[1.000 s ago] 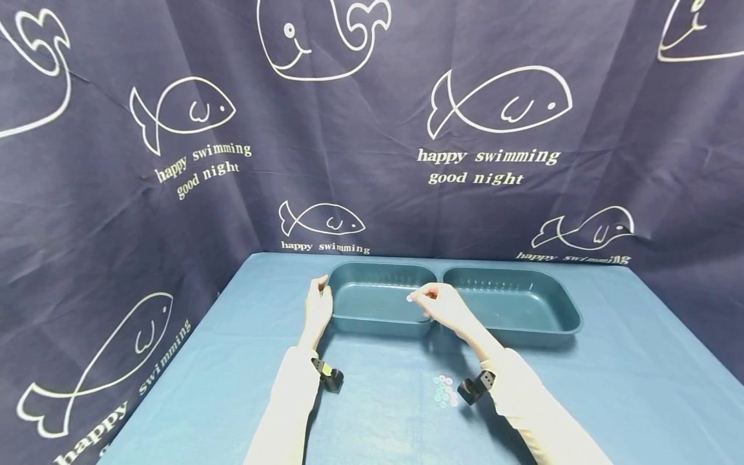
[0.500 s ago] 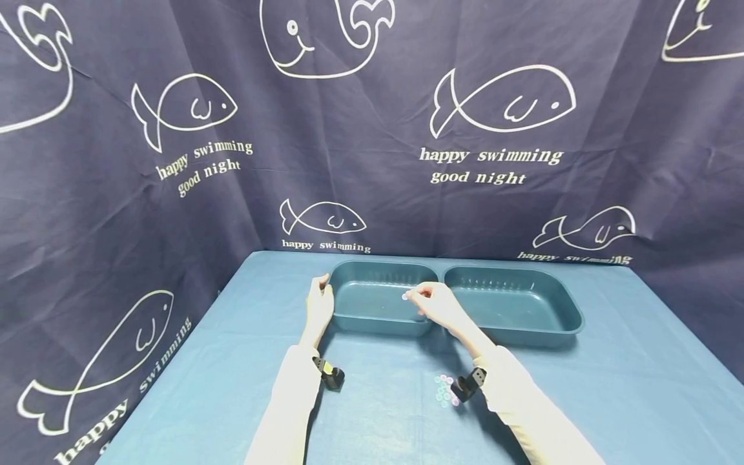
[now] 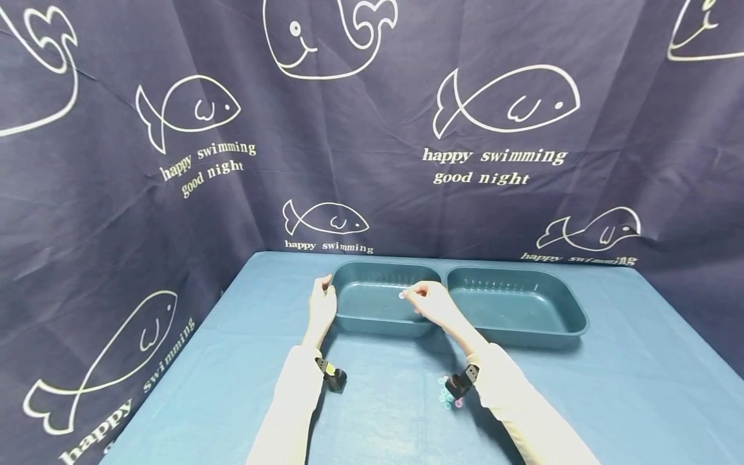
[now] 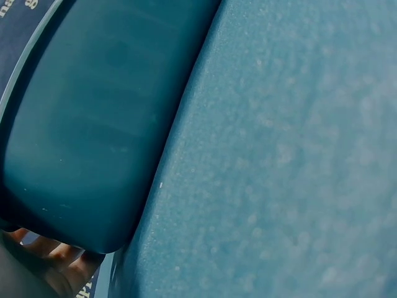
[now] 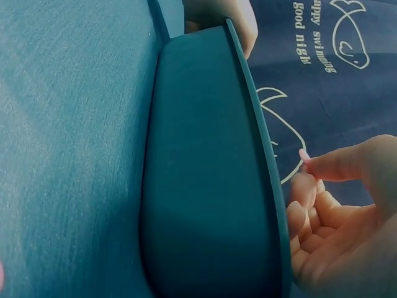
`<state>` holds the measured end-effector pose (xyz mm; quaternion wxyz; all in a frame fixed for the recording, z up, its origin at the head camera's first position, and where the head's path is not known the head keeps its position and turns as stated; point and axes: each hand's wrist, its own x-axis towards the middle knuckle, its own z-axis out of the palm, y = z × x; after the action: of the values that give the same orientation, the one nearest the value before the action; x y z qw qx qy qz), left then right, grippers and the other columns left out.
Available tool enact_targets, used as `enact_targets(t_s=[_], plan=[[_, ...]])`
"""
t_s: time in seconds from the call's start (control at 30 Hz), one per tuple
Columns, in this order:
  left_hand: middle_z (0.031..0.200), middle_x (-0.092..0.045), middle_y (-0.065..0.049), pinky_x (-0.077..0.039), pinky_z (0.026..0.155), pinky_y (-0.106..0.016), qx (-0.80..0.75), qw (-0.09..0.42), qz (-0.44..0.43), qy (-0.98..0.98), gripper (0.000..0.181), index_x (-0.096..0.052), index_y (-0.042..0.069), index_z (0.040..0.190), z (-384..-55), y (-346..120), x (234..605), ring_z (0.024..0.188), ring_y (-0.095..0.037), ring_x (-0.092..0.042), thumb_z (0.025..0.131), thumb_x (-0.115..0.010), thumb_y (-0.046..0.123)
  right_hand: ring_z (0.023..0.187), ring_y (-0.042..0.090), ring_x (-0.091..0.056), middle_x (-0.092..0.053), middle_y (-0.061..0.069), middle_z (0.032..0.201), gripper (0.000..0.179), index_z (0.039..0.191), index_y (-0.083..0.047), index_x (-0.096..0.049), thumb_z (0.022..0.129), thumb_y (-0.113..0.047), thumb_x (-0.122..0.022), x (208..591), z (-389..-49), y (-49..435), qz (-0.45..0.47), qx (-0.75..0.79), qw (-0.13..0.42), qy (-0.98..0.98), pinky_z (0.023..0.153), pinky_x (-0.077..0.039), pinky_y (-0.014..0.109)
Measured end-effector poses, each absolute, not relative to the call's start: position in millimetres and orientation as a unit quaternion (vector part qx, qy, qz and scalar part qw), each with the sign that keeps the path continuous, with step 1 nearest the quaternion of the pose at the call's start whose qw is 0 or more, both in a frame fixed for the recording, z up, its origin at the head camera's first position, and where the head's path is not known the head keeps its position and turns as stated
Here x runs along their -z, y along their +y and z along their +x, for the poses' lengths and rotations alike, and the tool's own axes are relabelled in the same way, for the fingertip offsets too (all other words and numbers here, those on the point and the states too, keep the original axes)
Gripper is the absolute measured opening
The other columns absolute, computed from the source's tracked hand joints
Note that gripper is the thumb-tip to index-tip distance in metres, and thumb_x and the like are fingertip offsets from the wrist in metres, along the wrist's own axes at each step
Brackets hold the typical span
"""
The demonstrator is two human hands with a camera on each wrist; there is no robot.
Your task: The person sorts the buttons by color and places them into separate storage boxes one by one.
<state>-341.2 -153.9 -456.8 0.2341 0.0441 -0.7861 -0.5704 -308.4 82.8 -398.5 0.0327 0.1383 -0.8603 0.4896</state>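
My right hand [image 3: 433, 303] is over the right part of the left teal tray [image 3: 383, 325], its thumb and forefinger pinching a small pink disc [image 5: 304, 155]. A second pink spot shows under the hand, too small to make out. At the left end of the same tray, my left hand [image 3: 322, 305] holds the end wall, with fingers [image 4: 68, 261] bent against its outer side. On the table, a small cluster of aqua and pink discs [image 3: 446, 397] lies partly hidden behind the right wrist's camera.
A second teal tray [image 3: 514, 337] stands close beside the first, to its right. Both sit on a blue cloth-covered table [image 3: 383, 420]. A dark curtain [image 3: 372, 148] with white fish drawings hangs behind and to the left.
My right hand has moved slightly left over the left tray, still pinching the pink disc. Its wrist camera now covers more of the cluster. The left hand stays at the tray's end.
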Motion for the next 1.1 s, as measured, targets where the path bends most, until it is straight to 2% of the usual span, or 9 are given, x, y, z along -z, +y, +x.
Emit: enact_targets(t_s=[0.13,0.3,0.53,0.63,0.8,0.93,1.1], plan=[[0.127,-0.054,-0.024,-0.039,0.101,-0.047,0.568,0.232,0.048,-0.788,0.028,-0.051,-0.005,0.118,-341,-153,456,0.118,-0.039,-0.052,0.093,-0.042,0.002,0.052,0.007,-0.051,-0.066,0.007,0.074,0.02,0.094,-0.001,-0.072,0.088,-0.015,-0.058,399,-310,80,0.137,-0.493,0.035,-0.859,0.051,-0.043,0.022],[0.125,-0.055,-0.025,-0.04,0.101,-0.047,0.564,0.231,0.052,-0.791,0.028,-0.051,-0.004,0.118,-342,-153,456,0.117,-0.038,-0.053,0.093,-0.042,0.002,0.053,0.01,-0.052,-0.067,0.009,0.076,0.02,0.093,-0.001,-0.072,0.088,-0.014,-0.058,400,-314,78,0.134,-0.494,0.036,-0.858,0.05,-0.043,0.022],[0.124,-0.056,-0.025,-0.04,0.101,-0.047,0.564,0.23,0.053,-0.792,0.027,-0.051,-0.004,0.118,-343,-154,458,0.117,-0.038,-0.053,0.093,-0.042,0.003,0.053,0.007,-0.053,-0.058,-0.006,0.063,0.02,0.091,-0.001,-0.073,0.084,-0.018,-0.063,402,-322,73,0.118,-0.49,0.039,-0.863,0.053,-0.044,0.022],[0.124,-0.055,-0.025,-0.04,0.101,-0.047,0.567,0.229,0.049,-0.79,0.027,-0.051,-0.004,0.118,-343,-154,458,0.117,-0.038,-0.053,0.093,-0.042,0.002,0.051,0.005,-0.052,-0.062,0.002,0.065,0.02,0.09,0.0,-0.073,0.084,-0.017,-0.063,404,-324,71,0.114,-0.488,0.046,-0.864,0.054,-0.043,0.021],[0.122,-0.056,-0.026,-0.041,0.099,-0.048,0.566,0.237,0.046,-0.788,0.026,-0.051,-0.005,0.117,-343,-154,457,0.116,-0.039,-0.053,0.093,-0.041,0.002,0.051,0.004,-0.052,-0.07,0.018,0.084,0.02,0.09,-0.001,-0.073,0.085,-0.014,-0.059,408,-328,66,0.111,-0.489,0.041,-0.864,0.054,-0.043,0.02],[0.123,-0.055,-0.025,-0.041,0.099,-0.048,0.564,0.239,0.047,-0.789,0.026,-0.051,-0.005,0.117,-343,-154,457,0.116,-0.039,-0.053,0.093,-0.042,0.002,0.052,0.006,-0.055,-0.071,0.018,0.092,0.02,0.09,-0.001,-0.073,0.085,-0.013,-0.057,410,-331,63,0.11,-0.485,0.037,-0.867,0.054,-0.044,0.021],[0.124,-0.055,-0.025,-0.04,0.1,-0.047,0.566,0.233,0.047,-0.789,0.026,-0.051,-0.004,0.117,-342,-154,458,0.117,-0.038,-0.053,0.093,-0.042,0.002,0.053,0.008,-0.057,-0.071,0.018,0.094,0.021,0.09,-0.002,-0.073,0.084,-0.012,-0.056,412,-335,62,0.094,-0.481,0.028,-0.871,0.054,-0.045,0.021]])
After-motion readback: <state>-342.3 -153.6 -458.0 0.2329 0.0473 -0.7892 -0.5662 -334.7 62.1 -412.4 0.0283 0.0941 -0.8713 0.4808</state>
